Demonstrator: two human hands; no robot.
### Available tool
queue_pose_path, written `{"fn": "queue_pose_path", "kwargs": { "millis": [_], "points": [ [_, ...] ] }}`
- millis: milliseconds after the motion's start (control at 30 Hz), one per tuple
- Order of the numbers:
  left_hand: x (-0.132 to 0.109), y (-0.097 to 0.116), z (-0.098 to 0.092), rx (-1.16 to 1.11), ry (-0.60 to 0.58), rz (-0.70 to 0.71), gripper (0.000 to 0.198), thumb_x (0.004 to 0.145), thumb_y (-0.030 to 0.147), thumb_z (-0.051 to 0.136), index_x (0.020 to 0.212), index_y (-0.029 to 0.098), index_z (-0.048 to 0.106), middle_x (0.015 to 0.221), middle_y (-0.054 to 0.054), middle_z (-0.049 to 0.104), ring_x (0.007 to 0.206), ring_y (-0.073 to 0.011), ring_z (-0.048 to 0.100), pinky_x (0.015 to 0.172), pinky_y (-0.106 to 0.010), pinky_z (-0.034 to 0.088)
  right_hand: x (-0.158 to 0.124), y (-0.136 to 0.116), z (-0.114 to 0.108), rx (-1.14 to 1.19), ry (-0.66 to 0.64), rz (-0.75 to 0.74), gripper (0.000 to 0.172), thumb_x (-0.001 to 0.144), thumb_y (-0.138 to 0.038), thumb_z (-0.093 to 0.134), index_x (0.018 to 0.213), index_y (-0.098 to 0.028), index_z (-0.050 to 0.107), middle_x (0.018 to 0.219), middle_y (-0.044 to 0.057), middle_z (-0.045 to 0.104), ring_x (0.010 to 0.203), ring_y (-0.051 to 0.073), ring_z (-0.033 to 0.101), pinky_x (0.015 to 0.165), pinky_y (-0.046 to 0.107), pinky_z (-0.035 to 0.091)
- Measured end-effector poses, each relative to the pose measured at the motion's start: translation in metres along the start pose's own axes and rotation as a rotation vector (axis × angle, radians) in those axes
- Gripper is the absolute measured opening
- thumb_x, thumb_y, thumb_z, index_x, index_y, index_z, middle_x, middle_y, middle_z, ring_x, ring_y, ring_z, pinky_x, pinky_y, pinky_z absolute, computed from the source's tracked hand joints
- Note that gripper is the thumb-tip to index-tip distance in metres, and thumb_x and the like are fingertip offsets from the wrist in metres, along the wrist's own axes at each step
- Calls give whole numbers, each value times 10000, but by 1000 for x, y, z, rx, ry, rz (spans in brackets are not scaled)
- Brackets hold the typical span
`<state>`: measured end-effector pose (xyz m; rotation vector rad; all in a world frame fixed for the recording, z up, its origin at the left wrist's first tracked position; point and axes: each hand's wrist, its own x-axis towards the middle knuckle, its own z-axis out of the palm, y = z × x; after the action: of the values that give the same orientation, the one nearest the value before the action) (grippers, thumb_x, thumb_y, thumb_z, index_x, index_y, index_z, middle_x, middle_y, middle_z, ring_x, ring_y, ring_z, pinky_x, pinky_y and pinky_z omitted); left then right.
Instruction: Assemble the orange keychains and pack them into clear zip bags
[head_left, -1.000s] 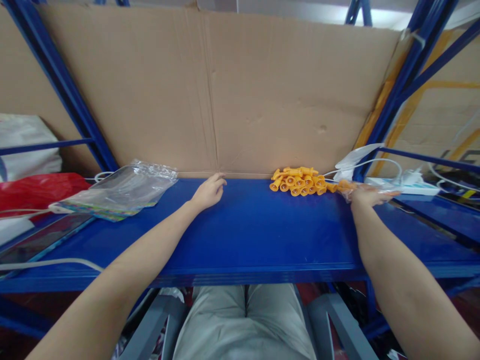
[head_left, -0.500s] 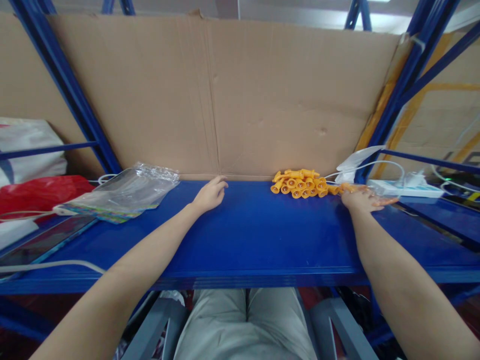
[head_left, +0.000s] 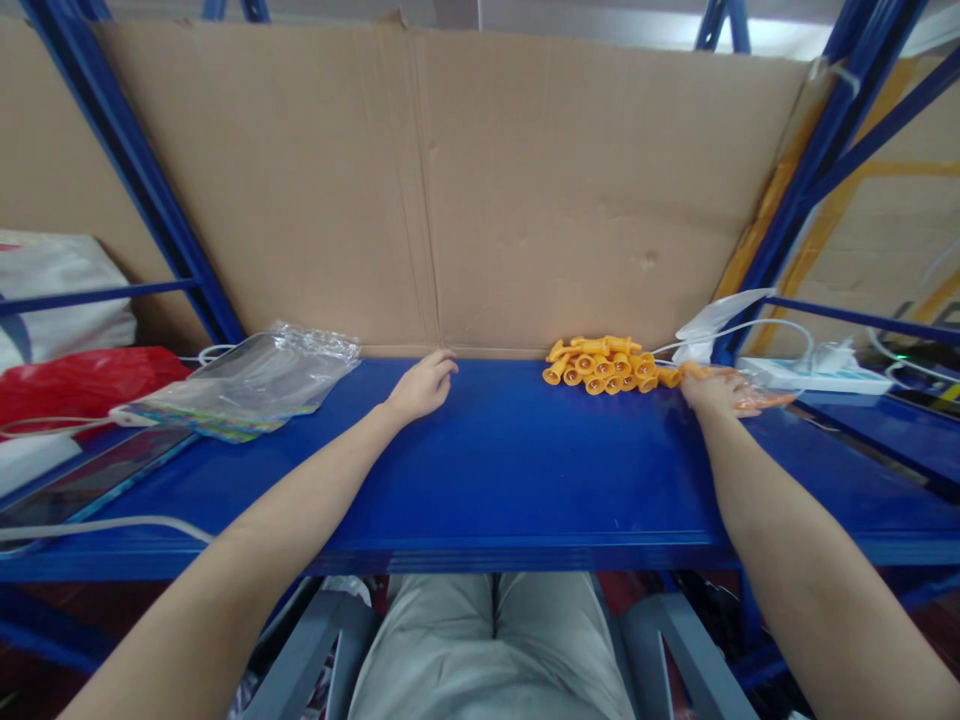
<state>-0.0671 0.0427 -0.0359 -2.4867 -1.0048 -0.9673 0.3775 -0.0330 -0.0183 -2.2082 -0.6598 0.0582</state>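
Note:
My left hand (head_left: 424, 387) rests on the blue shelf top (head_left: 525, 470) near the cardboard, fingers loosely curled and apart, holding nothing. At the right, my right hand (head_left: 712, 390) lies on a clear plastic bag with orange contents (head_left: 765, 400), its fingers partly hidden, so its grip is unclear. Just left of it is a stacked pile of orange-yellow cone-ended pieces (head_left: 604, 366).
A tall cardboard sheet (head_left: 525, 190) stands along the back between blue posts. Clear zip bags (head_left: 255, 385), a red bag (head_left: 90, 385) and a tablet-like panel (head_left: 97, 475) lie left. A white power strip (head_left: 825, 376) with cables sits right.
My right hand's fingers have drawn in slightly over the plastic bag. My left hand and the orange-yellow pile look unchanged, apart from a slight shift of the view.

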Motion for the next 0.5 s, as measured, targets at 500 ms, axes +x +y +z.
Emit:
{"fn": "queue_pose_path", "kwargs": {
  "millis": [500],
  "points": [
    [3,5,-27,342,-114,-506,378,821,171,443,1155,126,614,1256,-184,609,1220,-327,551,1038,-498,440,14,-10,13,60,316,-670,405,823,-196,463,1175,-65,615,1373,266,508,1253,367,491,1036,574,383]
  ]
}}
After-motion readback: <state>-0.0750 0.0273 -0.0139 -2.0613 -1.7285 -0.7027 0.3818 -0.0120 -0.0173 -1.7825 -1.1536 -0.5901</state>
